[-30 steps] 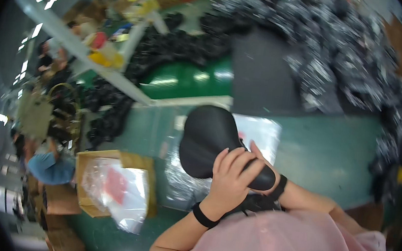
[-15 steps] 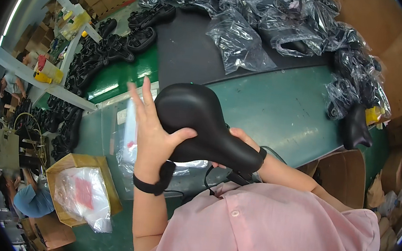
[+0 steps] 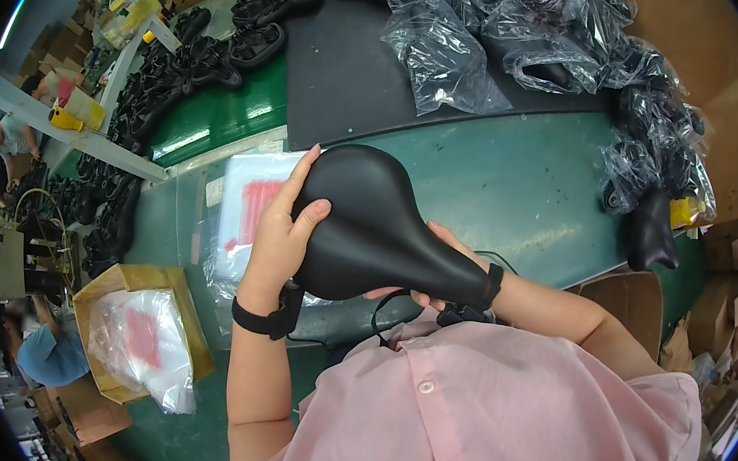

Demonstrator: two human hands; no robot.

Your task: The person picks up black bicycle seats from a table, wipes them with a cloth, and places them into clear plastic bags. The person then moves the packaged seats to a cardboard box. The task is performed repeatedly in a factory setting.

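Note:
A smooth black bicycle saddle (image 3: 364, 230) is held up over the green table, wide end to the left and nose toward the lower right. My left hand (image 3: 281, 232) grips the wide end, its thumb on the top surface and its fingers along the edge. Around the nose end, my right hand (image 3: 456, 243) is closed from beneath; the saddle hides most of it. A flat stack of clear plastic bags (image 3: 244, 208) with red print lies on the table beyond my left hand.
Plastic-wrapped saddles (image 3: 533, 41) are heaped at the back on a dark mat (image 3: 340, 74). One bare saddle (image 3: 653, 229) lies at the right edge. A box of bags (image 3: 102, 283) stands at the left, near rows of black saddles (image 3: 188, 67). A co-worker (image 3: 54, 359) is far left.
My left hand has closed from spread fingers onto the saddle's wide end. The saddle has turned slightly, and more of the bag stack shows.

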